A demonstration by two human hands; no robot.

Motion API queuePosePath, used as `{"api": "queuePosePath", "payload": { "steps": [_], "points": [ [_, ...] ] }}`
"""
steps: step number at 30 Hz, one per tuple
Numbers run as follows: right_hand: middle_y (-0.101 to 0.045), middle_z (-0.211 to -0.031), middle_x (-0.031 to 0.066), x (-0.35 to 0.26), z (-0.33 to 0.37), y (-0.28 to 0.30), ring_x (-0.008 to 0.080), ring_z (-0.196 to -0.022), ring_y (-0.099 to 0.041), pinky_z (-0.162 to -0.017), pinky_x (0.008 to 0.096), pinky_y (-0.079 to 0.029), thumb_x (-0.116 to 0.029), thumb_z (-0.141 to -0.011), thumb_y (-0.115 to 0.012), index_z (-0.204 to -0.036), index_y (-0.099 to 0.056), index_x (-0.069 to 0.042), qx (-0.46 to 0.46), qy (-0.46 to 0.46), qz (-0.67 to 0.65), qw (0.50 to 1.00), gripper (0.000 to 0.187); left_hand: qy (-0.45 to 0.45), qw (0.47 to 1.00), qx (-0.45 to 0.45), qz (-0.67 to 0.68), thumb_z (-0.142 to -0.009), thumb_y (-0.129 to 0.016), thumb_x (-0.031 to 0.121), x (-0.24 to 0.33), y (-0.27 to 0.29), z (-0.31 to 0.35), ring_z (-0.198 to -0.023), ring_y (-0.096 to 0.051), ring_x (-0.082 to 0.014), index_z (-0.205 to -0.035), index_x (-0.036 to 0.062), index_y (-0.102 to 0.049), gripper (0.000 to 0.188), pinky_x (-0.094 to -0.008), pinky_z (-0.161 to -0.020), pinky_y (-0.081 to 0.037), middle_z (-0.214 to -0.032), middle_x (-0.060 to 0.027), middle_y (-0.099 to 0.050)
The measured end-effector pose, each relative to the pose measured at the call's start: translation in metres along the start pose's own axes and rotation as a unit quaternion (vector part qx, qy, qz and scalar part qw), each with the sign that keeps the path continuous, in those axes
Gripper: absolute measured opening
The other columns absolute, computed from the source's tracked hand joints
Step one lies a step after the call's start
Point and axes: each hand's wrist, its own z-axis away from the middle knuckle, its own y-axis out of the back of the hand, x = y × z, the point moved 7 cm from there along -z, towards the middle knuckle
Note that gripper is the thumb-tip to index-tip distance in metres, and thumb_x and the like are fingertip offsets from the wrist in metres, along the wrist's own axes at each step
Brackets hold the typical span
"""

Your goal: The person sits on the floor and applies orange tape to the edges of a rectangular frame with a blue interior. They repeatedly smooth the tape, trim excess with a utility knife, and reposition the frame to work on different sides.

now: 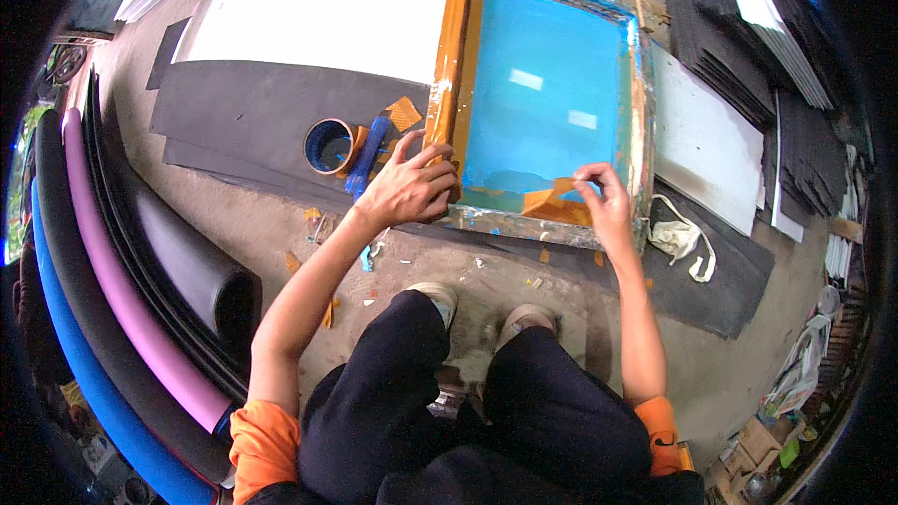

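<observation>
A screen printing frame [640,84] with a blue mesh [547,65] lies in front of me, its left rail covered with brown tape. My left hand [412,180] grips the lower part of that left rail, fingers curled over it. At the mesh's lower right, my right hand [604,201] pinches the edge of a strip of brown tape [547,201]. Part of this strip is raised and folded; the rest lies along the lower edge of the mesh. Just left of the frame are a cup [328,148] with dark blue inside and a blue-stained tool [368,157].
Dark sheets [253,117] and a white sheet [318,14] lie under and beside the frame. A white cloth [680,236] lies at its right. Foam rolls [140,262] stand along the left, stacked black sheets [720,28] at far right. Tape scraps [292,262] litter the floor.
</observation>
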Motion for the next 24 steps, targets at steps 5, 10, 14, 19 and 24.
{"api": "queuePosePath", "payload": {
  "steps": [5,10,14,19,24],
  "points": [
    [-0.053,-0.093,0.0008,0.003,0.022,0.073,0.0100,-0.091,-0.051,-0.085,0.0262,-0.042,-0.007,-0.091,-0.055,-0.096,-0.051,-0.005,0.147,-0.021,-0.050,0.988,0.007,-0.081,0.994,-0.073,0.014,-0.084,-0.053,0.031,0.009,-0.012,-0.011,-0.095,-0.056,-0.0185,-0.079,0.0083,-0.062,0.025,-0.0438,-0.106,-0.026,-0.082,-0.0055,-0.059],
    [-0.049,-0.093,0.0007,-0.006,0.028,0.115,0.0088,-0.089,-0.049,-0.077,0.0250,-0.045,-0.013,-0.092,-0.055,-0.098,-0.049,-0.006,0.239,-0.006,-0.109,0.965,0.011,-0.073,0.988,-0.125,0.044,-0.089,-0.048,0.031,0.013,-0.037,-0.022,-0.090,-0.058,-0.0228,-0.083,0.0054,-0.059,0.029,-0.0396,-0.096,-0.034,-0.078,-0.0101,-0.060],
    [-0.049,-0.091,0.0008,-0.033,0.029,0.135,0.0085,-0.083,-0.049,-0.074,0.0246,-0.044,-0.013,-0.092,-0.054,-0.097,-0.048,-0.005,0.278,0.048,-0.069,0.957,0.011,-0.001,0.976,-0.192,0.101,-0.092,-0.044,0.030,0.008,-0.044,-0.032,-0.082,-0.060,-0.0305,-0.089,0.0020,-0.055,0.030,-0.0405,-0.088,-0.037,-0.069,-0.0150,-0.059],
    [-0.048,-0.088,0.0009,-0.116,0.025,0.155,0.0088,-0.081,-0.047,-0.073,0.0228,-0.040,-0.011,-0.092,-0.053,-0.096,-0.048,-0.004,0.323,0.143,-0.042,0.935,0.010,0.041,0.974,-0.127,0.183,-0.093,-0.046,0.034,-0.005,-0.012,-0.042,-0.083,-0.061,-0.0327,-0.095,0.0025,-0.054,0.033,-0.0427,-0.087,-0.042,-0.081,-0.0168,-0.064],
    [-0.052,-0.096,0.0050,-0.205,0.031,0.178,0.0131,-0.092,-0.053,-0.083,0.0262,-0.044,-0.001,-0.084,-0.059,-0.102,-0.046,-0.003,0.278,0.188,0.051,0.941,0.023,0.111,0.927,-0.022,0.357,-0.093,-0.051,0.034,0.027,0.045,-0.088,-0.104,-0.057,-0.0241,-0.108,0.0023,-0.053,0.035,-0.0376,-0.090,-0.043,-0.104,-0.0133,-0.060]
  ]
}}
